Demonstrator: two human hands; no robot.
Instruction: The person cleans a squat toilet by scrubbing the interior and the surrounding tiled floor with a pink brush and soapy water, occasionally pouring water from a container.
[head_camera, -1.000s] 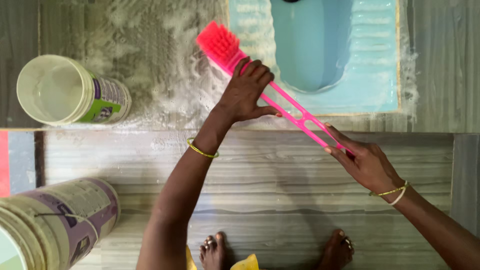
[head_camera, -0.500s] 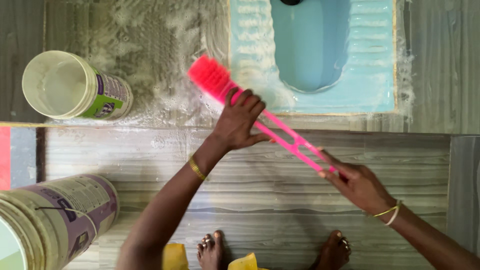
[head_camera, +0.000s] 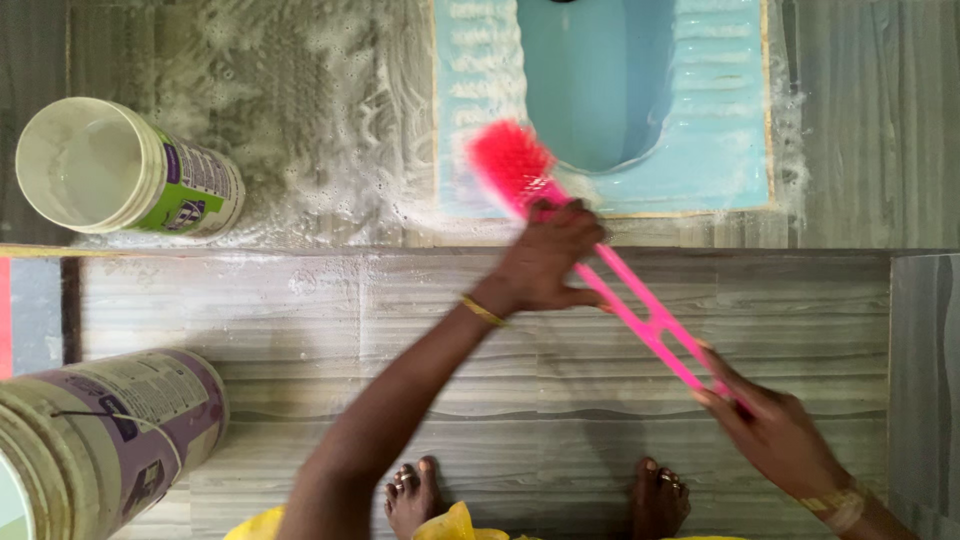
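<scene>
A pink long-handled scrub brush (head_camera: 640, 318) lies slanted across the soapy floor, its bristle head (head_camera: 508, 163) resting on the left rim of a light blue squat toilet pan (head_camera: 720, 140). My left hand (head_camera: 545, 260) grips the handle just behind the bristles. My right hand (head_camera: 775, 430) holds the handle's far end at the lower right. Both wrists wear thin bangles. My bare feet (head_camera: 415, 495) stand at the bottom edge.
A white bucket with a green and purple label (head_camera: 125, 170) stands on the foamy upper step at the left. A larger purple-labelled bucket (head_camera: 105, 430) sits at the lower left. Soap foam (head_camera: 300, 110) covers the grey tiles left of the pan.
The brush and both hands have slid right and toward me; the bristle head went from the foamy tiles left of the pan onto the pan's left rim.
</scene>
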